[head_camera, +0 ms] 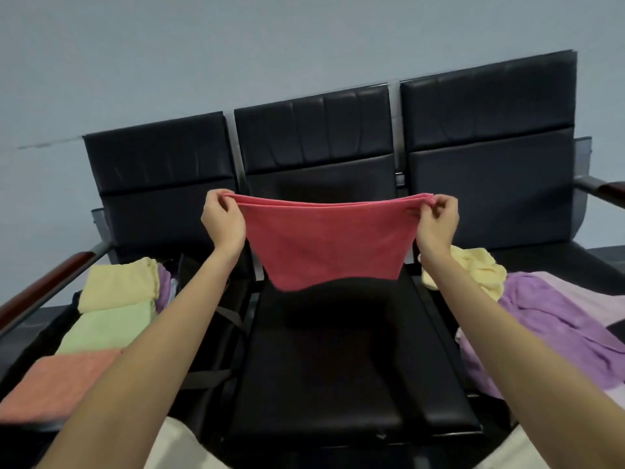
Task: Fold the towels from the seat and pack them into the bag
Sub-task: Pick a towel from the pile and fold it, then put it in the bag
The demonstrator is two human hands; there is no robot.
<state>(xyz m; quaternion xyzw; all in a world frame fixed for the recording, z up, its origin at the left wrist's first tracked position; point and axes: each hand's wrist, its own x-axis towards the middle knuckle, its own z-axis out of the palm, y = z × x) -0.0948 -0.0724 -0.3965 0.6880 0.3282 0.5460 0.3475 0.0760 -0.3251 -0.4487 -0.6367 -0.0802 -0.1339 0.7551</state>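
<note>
A pink-red towel (323, 243), folded double, hangs in the air above the middle black seat (341, 360). My left hand (221, 220) pinches its upper left corner and my right hand (438, 221) pinches its upper right corner, so the top edge is stretched between them. On the left seat a dark bag (203, 336) lies open, with folded yellow (121, 286), green (111, 328) and salmon (57, 384) towels lying in it and a purple one at its far edge. On the right seat lie unfolded towels: a yellow one (480, 270) and a purple one (554, 328).
Three black padded seats stand in a row against a pale grey wall. A wood-topped armrest (50, 286) borders the left seat and another armrest (605, 192) the right one. A pale pink cloth (585, 292) lies behind the purple towel. Grey bag straps (233, 319) hang toward the middle seat.
</note>
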